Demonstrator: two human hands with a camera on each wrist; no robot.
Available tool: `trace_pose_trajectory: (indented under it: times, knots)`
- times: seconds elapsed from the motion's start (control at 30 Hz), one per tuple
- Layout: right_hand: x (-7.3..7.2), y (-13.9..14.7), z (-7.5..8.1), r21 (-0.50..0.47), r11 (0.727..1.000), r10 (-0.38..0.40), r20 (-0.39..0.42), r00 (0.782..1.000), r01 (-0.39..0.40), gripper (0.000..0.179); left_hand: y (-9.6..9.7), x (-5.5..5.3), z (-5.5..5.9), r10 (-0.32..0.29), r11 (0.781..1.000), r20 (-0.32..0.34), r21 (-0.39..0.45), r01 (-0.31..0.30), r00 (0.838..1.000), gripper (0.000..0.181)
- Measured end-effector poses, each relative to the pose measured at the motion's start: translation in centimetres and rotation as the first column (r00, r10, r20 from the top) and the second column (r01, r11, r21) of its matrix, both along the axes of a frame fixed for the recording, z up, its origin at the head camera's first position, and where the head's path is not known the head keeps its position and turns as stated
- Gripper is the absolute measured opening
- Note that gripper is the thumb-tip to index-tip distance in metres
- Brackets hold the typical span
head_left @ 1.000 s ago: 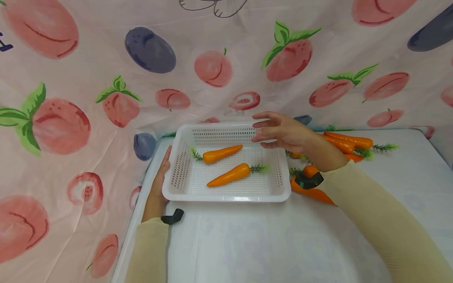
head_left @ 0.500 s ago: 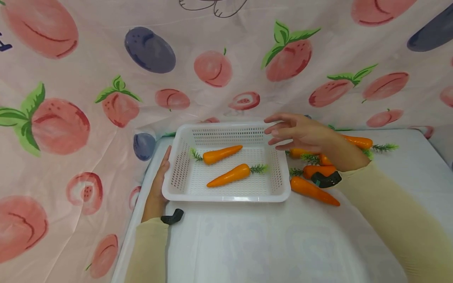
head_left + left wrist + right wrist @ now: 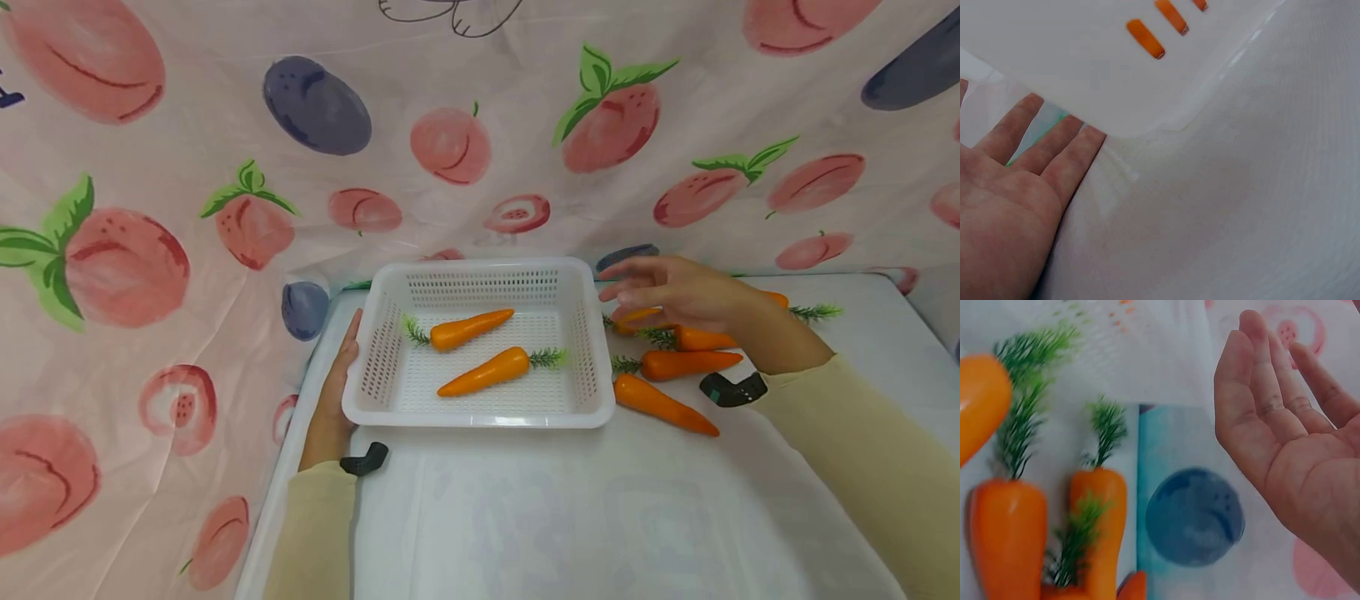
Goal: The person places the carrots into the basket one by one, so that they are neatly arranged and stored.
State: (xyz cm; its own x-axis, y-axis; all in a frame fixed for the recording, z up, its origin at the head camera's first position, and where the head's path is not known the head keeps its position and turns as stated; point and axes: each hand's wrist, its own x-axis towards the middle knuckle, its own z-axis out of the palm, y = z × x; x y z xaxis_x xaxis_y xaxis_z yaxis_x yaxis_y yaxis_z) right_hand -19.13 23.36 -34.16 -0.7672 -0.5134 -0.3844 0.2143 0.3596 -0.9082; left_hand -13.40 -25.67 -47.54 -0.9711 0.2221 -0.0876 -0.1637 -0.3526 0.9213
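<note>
A white perforated plastic basket (image 3: 480, 419) stands on the table with two orange carrots inside, an upper carrot (image 3: 471, 328) and a lower carrot (image 3: 487, 372), both with green leafy tops. Straight fingers of my left hand (image 3: 333, 400) rest along the basket's left side; the left wrist view shows the palm (image 3: 1007, 215) facing it. To the right of the basket my right hand (image 3: 678, 293) hovers over loose carrots, fingers spread and holding nothing. One carrot (image 3: 663, 406) lies nearest the front, another carrot (image 3: 693, 364) just behind it. My right hand partly hides those farther back.
Several more carrots, among them one carrot (image 3: 1010, 531) seen close in the right wrist view, lie right of the basket. A fruit-printed cloth (image 3: 450, 75) hangs behind and left of the white table (image 3: 525, 517).
My right hand has moved right, from over the basket's back right corner to above the loose carrots, uncovering some of them. My left hand and the basket stay put.
</note>
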Motion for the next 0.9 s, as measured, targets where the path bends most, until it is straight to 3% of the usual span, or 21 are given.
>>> trace_pose_trajectory:
  times: [0.33, 0.53, 0.9]
  knots:
    - [0.5, 3.1, -2.1, 0.075, 0.996, 0.051, -0.015, 0.999, -0.05, 0.051, 0.1, 0.1, 0.4, 0.009, 1.0, 0.012, -0.005, -0.009, 1.0, 0.057]
    - [1.0, 4.6, -3.5, 0.139, 0.989, 0.051, 0.018, 0.999, -0.053, 0.055, 0.1, 0.0, 0.3, 0.002, 1.0, 0.013, 0.008, -0.002, 1.0, 0.057]
    - [2.0, 5.5, -5.6, 0.193, 0.972, 0.134, 0.019, 0.991, -0.135, 0.053, 0.0, 0.0, 0.0, -0.004, 1.0, 0.013, 0.026, 0.004, 1.0, 0.054]
